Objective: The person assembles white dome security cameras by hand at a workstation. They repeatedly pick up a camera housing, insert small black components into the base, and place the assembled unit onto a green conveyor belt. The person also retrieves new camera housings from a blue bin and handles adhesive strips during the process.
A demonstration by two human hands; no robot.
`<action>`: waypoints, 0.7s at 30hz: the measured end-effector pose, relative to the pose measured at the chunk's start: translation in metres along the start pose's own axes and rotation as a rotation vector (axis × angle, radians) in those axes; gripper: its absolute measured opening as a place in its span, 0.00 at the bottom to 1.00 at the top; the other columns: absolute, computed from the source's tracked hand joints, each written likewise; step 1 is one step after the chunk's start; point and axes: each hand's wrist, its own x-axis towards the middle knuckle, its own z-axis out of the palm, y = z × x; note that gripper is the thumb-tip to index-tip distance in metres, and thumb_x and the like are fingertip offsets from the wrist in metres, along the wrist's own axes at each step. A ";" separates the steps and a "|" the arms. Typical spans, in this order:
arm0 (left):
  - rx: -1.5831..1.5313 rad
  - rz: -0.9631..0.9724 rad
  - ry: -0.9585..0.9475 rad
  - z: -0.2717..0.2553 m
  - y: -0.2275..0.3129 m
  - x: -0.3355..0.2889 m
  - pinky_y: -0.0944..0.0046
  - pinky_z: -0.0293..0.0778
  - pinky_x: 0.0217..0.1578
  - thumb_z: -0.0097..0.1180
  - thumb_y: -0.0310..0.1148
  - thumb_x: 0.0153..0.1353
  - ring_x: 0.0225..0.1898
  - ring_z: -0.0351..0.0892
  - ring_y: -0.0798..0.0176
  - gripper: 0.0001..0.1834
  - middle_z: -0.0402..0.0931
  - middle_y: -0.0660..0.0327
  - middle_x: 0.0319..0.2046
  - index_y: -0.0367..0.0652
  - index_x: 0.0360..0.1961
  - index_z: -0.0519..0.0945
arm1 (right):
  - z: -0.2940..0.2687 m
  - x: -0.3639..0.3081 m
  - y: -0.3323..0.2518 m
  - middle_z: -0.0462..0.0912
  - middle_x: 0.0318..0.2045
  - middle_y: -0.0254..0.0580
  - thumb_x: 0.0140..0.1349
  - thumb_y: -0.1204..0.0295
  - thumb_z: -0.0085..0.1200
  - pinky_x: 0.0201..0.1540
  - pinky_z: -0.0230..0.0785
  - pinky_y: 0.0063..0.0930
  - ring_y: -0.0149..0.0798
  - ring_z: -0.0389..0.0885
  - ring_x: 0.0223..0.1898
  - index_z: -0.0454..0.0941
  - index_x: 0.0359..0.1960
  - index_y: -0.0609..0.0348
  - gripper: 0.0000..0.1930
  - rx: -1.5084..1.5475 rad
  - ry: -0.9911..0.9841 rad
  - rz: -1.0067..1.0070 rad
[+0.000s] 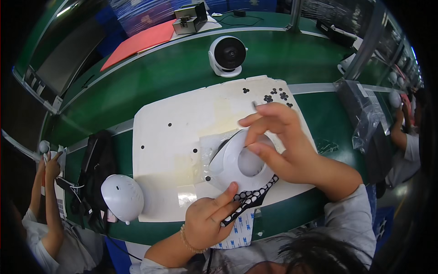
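Observation:
My left hand (207, 221) grips a black strip with rows of pale round spots (248, 201). Its index finger reaches to the rim of a white rounded camera housing (230, 166), which lies tilted on the mat in front of me with its round, recessed base facing up. Over that housing, my right hand (285, 139) is curled, thumb and fingers drawn together. A small dark piece (254, 105) shows at one of its fingertips; whether it is pinched or stuck there is unclear. White backing paper with blue print (242, 232) hangs below the strip at the table edge.
A worn white board (164, 169) covers the green table, with scattered black dots (169, 124) and dot clusters (268, 98). A white camera (228, 55) stands behind; another white housing (122, 197) sits left. A black bag (96, 160) and grey box (360, 102) flank the board. Co-workers sit both sides.

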 end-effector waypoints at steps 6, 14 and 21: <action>-0.029 0.012 0.020 -0.003 -0.003 -0.002 0.70 0.69 0.22 0.59 0.24 0.32 0.17 0.71 0.65 0.15 0.71 0.57 0.50 0.39 0.28 0.79 | 0.014 0.009 -0.004 0.73 0.29 0.39 0.55 0.84 0.48 0.51 0.61 0.33 0.39 0.73 0.46 0.47 0.56 0.60 0.29 0.048 -0.143 0.103; -0.061 0.009 -0.004 -0.006 -0.003 -0.002 0.68 0.67 0.21 0.63 0.22 0.34 0.17 0.70 0.63 0.14 0.70 0.53 0.50 0.38 0.28 0.80 | 0.016 0.007 -0.007 0.75 0.31 0.40 0.54 0.83 0.49 0.53 0.57 0.37 0.41 0.73 0.48 0.49 0.55 0.58 0.29 -0.045 -0.154 0.105; -0.027 0.023 0.031 -0.003 -0.005 -0.003 0.69 0.68 0.21 0.58 0.23 0.33 0.17 0.70 0.65 0.15 0.71 0.59 0.51 0.41 0.29 0.79 | 0.009 -0.007 -0.030 0.73 0.45 0.42 0.48 0.78 0.56 0.59 0.41 0.49 0.52 0.62 0.57 0.72 0.40 0.52 0.15 -0.683 -0.212 -0.170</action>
